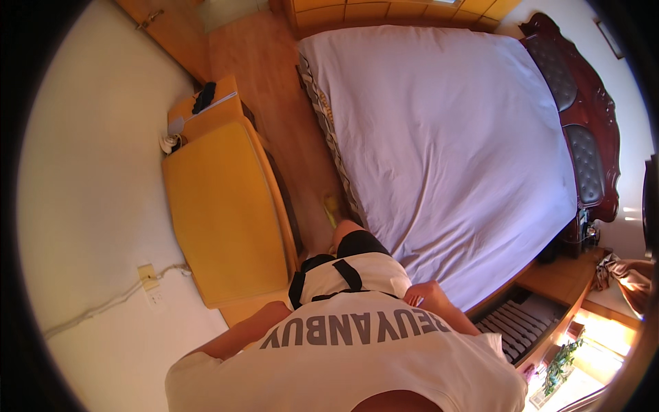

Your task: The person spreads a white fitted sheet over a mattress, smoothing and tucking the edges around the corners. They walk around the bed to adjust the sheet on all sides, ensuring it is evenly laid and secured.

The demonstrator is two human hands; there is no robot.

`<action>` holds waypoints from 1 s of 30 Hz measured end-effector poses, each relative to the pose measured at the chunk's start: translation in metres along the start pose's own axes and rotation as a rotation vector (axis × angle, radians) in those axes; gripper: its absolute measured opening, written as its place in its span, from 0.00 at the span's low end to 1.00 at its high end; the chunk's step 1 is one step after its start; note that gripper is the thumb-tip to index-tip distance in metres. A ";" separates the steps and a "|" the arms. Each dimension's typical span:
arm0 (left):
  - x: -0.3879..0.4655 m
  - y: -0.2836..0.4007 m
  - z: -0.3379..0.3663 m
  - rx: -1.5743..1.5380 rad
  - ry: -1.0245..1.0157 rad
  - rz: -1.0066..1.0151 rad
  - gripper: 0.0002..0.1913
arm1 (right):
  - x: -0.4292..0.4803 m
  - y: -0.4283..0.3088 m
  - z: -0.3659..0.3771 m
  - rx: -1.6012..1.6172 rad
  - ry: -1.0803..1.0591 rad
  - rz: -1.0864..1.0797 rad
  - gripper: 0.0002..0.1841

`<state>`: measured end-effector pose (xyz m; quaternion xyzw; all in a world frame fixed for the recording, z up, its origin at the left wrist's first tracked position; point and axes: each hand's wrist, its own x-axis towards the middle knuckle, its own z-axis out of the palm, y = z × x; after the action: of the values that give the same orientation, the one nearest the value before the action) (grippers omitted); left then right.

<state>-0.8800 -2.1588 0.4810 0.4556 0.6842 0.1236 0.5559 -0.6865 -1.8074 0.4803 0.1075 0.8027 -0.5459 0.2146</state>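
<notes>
My right hand is at my waist with its fingers curled, beside a cream cloth with black straps. It cannot be made out whether the fingers grip the cloth or the shirt hem. My left forearm reaches down to the other side of my waist, and the left hand itself is hidden behind my shirt. Before me on the right lies a wide bed with a pale lavender sheet. Creases run across the sheet near its closest corner.
A low cabinet with a rounded yellow top stands along the left wall. Wooden floor runs between it and the bed. A dark carved headboard rises at right. Near the window are an open slatted compartment and a potted plant.
</notes>
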 end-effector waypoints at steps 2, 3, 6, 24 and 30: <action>0.008 -0.010 -0.025 -0.021 0.026 -0.011 0.11 | 0.048 -0.012 -0.022 -0.078 -0.055 -0.011 0.03; 0.008 -0.014 -0.039 -0.035 0.043 -0.039 0.12 | 0.076 -0.014 -0.035 -0.154 -0.093 -0.071 0.03; 0.032 -0.032 -0.088 -0.049 0.076 -0.051 0.12 | 0.151 -0.034 -0.076 -0.195 -0.147 -0.079 0.02; 0.132 -0.151 -0.467 -0.312 -0.536 0.066 0.14 | 0.346 -0.089 -0.242 0.427 -0.337 0.220 0.15; 0.294 -0.286 -0.615 -1.149 0.282 -0.099 0.12 | 0.385 -0.047 -0.211 0.833 0.149 0.275 0.21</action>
<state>-1.5464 -1.8863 0.3139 0.0281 0.5954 0.5075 0.6222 -1.0943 -1.6546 0.4069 0.3295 0.5060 -0.7798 0.1652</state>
